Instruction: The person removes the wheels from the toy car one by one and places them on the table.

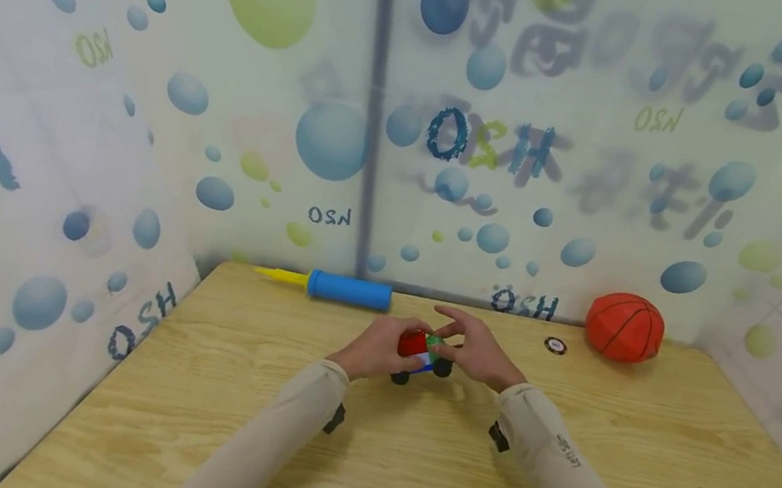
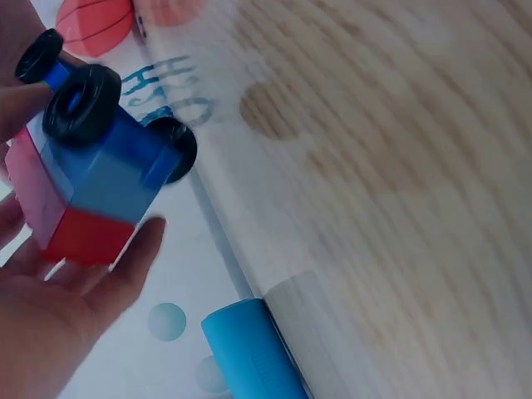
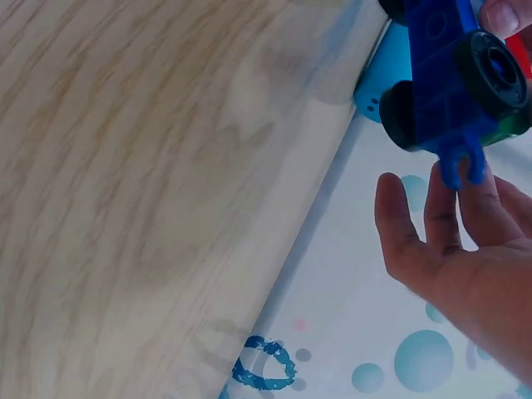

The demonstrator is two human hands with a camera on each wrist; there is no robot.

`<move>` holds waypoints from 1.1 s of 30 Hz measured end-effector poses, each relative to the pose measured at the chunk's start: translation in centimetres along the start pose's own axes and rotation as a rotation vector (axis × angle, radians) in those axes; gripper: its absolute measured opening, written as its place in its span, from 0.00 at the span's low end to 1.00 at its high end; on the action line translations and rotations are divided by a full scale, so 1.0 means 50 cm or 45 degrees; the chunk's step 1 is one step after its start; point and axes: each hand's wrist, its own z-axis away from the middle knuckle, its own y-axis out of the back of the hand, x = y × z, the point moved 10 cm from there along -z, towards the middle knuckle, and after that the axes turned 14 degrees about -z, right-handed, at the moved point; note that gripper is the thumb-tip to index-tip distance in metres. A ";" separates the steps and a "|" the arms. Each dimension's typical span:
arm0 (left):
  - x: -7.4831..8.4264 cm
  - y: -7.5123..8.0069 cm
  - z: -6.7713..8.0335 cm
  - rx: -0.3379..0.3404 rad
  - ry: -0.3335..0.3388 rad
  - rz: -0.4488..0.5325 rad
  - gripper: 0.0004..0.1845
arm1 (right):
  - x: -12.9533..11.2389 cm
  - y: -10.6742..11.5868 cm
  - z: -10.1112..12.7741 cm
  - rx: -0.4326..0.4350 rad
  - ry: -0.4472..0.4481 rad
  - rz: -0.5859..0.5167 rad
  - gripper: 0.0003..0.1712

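While my left hand [image 1: 375,349] curls round the red end of the toy car [image 1: 424,353] above mid-table, its length runs left to right, my right hand's [image 1: 476,354] loosely spread fingers touching its right end.

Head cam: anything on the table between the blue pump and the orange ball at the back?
In the head view, between the blue pump and the orange ball lies only a small dark round disc, just left of the ball; otherwise bare wood.

Tabletop booth [image 1: 628,482], bubble-print curtain walls [image 1: 249,130]
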 end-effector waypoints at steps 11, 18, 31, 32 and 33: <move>-0.012 0.000 0.004 -0.026 0.040 0.257 0.26 | -0.026 0.006 0.003 0.039 0.038 -0.035 0.38; -0.023 0.006 0.010 -0.003 0.076 0.337 0.25 | -0.030 0.032 0.015 0.139 0.070 -0.016 0.33; -0.037 0.020 0.017 0.084 0.135 0.415 0.25 | -0.023 0.057 0.035 0.283 0.156 -0.047 0.28; -0.039 0.020 0.017 0.087 0.146 0.429 0.24 | -0.025 0.057 0.036 0.293 0.170 -0.049 0.28; -0.041 0.020 0.016 0.088 0.159 0.444 0.24 | -0.027 0.056 0.037 0.303 0.180 -0.048 0.27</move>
